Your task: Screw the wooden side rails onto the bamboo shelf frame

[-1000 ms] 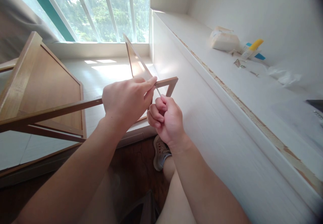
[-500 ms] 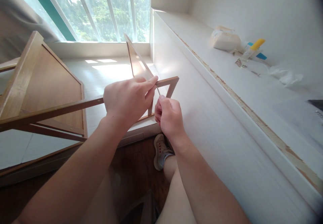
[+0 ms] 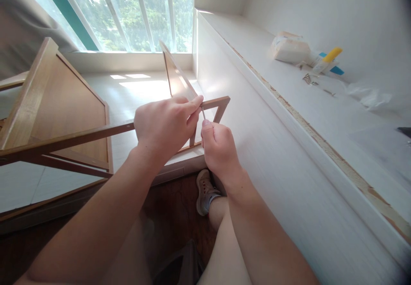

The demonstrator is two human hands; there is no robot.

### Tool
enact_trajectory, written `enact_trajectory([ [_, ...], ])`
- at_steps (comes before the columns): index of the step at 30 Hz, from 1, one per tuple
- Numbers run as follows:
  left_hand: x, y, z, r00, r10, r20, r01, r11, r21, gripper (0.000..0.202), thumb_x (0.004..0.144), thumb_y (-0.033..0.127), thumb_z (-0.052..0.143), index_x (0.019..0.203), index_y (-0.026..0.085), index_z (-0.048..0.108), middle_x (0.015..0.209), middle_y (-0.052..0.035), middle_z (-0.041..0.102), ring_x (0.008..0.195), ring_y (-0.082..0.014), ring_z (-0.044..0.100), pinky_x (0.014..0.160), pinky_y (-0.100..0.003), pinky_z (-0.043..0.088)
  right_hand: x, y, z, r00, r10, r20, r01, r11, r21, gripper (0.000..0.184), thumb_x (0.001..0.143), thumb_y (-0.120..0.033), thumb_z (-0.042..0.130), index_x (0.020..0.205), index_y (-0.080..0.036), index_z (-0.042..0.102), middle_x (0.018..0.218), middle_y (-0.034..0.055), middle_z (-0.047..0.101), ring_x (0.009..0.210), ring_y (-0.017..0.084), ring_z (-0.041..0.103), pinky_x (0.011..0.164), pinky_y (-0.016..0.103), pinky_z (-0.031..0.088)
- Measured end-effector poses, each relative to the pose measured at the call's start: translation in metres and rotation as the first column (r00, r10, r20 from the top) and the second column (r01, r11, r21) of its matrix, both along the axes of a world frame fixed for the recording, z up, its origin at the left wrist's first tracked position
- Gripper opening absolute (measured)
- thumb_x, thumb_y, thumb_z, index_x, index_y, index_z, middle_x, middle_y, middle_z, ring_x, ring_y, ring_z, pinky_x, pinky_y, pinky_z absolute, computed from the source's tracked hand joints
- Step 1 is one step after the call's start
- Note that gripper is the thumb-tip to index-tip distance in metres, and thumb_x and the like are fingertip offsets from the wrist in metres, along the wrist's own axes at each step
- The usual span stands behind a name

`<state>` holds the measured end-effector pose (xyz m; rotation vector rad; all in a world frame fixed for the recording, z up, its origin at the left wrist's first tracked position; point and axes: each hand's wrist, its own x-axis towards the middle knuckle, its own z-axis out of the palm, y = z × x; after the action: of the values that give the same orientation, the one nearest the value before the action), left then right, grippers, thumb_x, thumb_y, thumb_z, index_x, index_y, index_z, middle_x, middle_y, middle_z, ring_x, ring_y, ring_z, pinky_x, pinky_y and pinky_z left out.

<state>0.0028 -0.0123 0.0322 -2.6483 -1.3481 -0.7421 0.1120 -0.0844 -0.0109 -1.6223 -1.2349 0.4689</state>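
Observation:
A brown wooden frame [image 3: 80, 136] of thin rails lies tilted across the white window platform. My left hand [image 3: 163, 124] is closed over its top rail near the right corner, forefinger and thumb pinching at the spot where a thin metal key [image 3: 203, 112] meets the wood. Just below, my right hand [image 3: 220, 150] is a fist around the lower end of that key, thumb on top. The key's tip is hidden behind my left fingers.
A wooden panel [image 3: 58, 100] of the frame stands at the left. A white wall and ledge [image 3: 289, 105] run along the right, with a white packet [image 3: 289, 47], a yellow-capped tube [image 3: 327, 60] and small metal parts [image 3: 310, 79] on it. My shoe [image 3: 204, 190] rests on dark floor.
My right hand has rotated around the metal key, knuckles turning from left to facing up, and has shifted slightly right. My left hand stays on the rail.

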Motion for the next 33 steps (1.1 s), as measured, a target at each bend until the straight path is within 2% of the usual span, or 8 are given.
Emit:
enact_trajectory([
  [3, 0.000, 0.000, 0.000, 1.000, 0.002, -0.004, -0.002, 1.000, 0.021, 0.037, 0.099, 0.043, 0.043, 0.120, 0.039, 0.073, 0.089, -0.0027, 0.076, 0.074, -0.0222, 0.069, 0.062, -0.033, 0.041, -0.003, 0.001, -0.003, 0.943, 0.061, -0.328, -0.053, 0.998, 0.032, 0.046, 0.100, -0.039, 0.038, 0.057, -0.023, 0.034, 0.047, -0.0040, 0.035, 0.045, 0.011, 0.035, 0.047, 0.026, 0.027],
  [8, 0.001, 0.000, -0.002, 1.000, -0.004, 0.020, 0.004, 1.000, 0.016, 0.037, 0.099, 0.042, 0.043, 0.120, 0.038, 0.073, 0.090, -0.0036, 0.076, 0.076, -0.0224, 0.069, 0.064, -0.033, 0.042, -0.013, 0.004, -0.003, 0.709, 0.153, -0.688, -0.091, 0.988, 0.126, 0.041, 0.097, -0.037, 0.042, 0.059, -0.024, 0.030, 0.043, -0.0075, 0.030, 0.038, 0.009, 0.028, 0.038, 0.023, 0.023],
  [15, 0.001, 0.000, -0.004, 0.999, -0.007, 0.035, 0.006, 1.000, 0.020, 0.037, 0.100, 0.043, 0.042, 0.117, 0.037, 0.075, 0.089, -0.0047, 0.076, 0.077, -0.0230, 0.069, 0.065, -0.034, 0.041, -0.016, 0.004, 0.002, 0.429, 0.232, -0.873, -0.117, 0.973, 0.201, 0.038, 0.093, -0.031, 0.043, 0.060, -0.024, 0.027, 0.041, -0.0089, 0.025, 0.037, 0.008, 0.021, 0.038, 0.021, 0.017],
  [19, 0.001, 0.000, -0.003, 0.999, -0.005, 0.034, 0.004, 1.000, 0.015, 0.038, 0.100, 0.043, 0.042, 0.118, 0.037, 0.074, 0.090, -0.0049, 0.076, 0.078, -0.0232, 0.069, 0.065, -0.034, 0.041, -0.009, 0.001, 0.004, 0.224, 0.279, -0.934, -0.214, 0.949, 0.232, 0.040, 0.094, -0.035, 0.042, 0.061, -0.024, 0.022, 0.042, -0.0085, 0.024, 0.037, 0.008, 0.023, 0.039, 0.021, 0.021],
  [21, 0.001, 0.000, -0.003, 0.999, -0.006, 0.034, 0.006, 1.000, 0.009, 0.038, 0.100, 0.043, 0.042, 0.117, 0.037, 0.075, 0.091, -0.0050, 0.076, 0.078, -0.0232, 0.069, 0.066, -0.034, 0.041, -0.007, 0.001, 0.005, 0.163, 0.292, -0.942, -0.244, 0.937, 0.249, 0.040, 0.094, -0.036, 0.040, 0.062, -0.024, 0.020, 0.042, -0.0084, 0.023, 0.036, 0.008, 0.024, 0.039, 0.021, 0.023],
  [24, 0.002, -0.001, -0.003, 0.999, 0.000, 0.033, -0.001, 1.000, 0.021, 0.037, 0.099, 0.042, 0.042, 0.117, 0.036, 0.075, 0.090, -0.0045, 0.076, 0.076, -0.0225, 0.068, 0.064, -0.034, 0.041, -0.010, 0.001, 0.004, 0.230, 0.286, -0.930, -0.215, 0.947, 0.239, 0.040, 0.094, -0.035, 0.040, 0.061, -0.024, 0.022, 0.043, -0.0083, 0.024, 0.037, 0.008, 0.023, 0.039, 0.022, 0.021],
  [30, 0.001, -0.001, -0.004, 1.000, 0.016, 0.019, -0.017, 0.999, 0.050, 0.036, 0.099, 0.042, 0.044, 0.119, 0.039, 0.074, 0.089, -0.0026, 0.076, 0.074, -0.0214, 0.068, 0.063, -0.033, 0.041, -0.017, 0.004, -0.002, 0.664, 0.124, -0.738, -0.047, 0.991, 0.124, 0.041, 0.095, -0.038, 0.045, 0.060, -0.024, 0.030, 0.044, -0.0078, 0.029, 0.039, 0.008, 0.025, 0.040, 0.023, 0.022],
  [33, 0.001, -0.001, -0.003, 1.000, 0.013, 0.013, -0.013, 0.999, 0.042, 0.036, 0.099, 0.042, 0.043, 0.120, 0.039, 0.073, 0.090, -0.0027, 0.076, 0.074, -0.0215, 0.068, 0.064, -0.033, 0.041, -0.012, 0.005, -0.004, 0.778, 0.075, -0.624, -0.028, 0.996, 0.085, 0.043, 0.097, -0.040, 0.044, 0.059, -0.024, 0.032, 0.045, -0.0069, 0.031, 0.041, 0.009, 0.028, 0.042, 0.024, 0.024],
])
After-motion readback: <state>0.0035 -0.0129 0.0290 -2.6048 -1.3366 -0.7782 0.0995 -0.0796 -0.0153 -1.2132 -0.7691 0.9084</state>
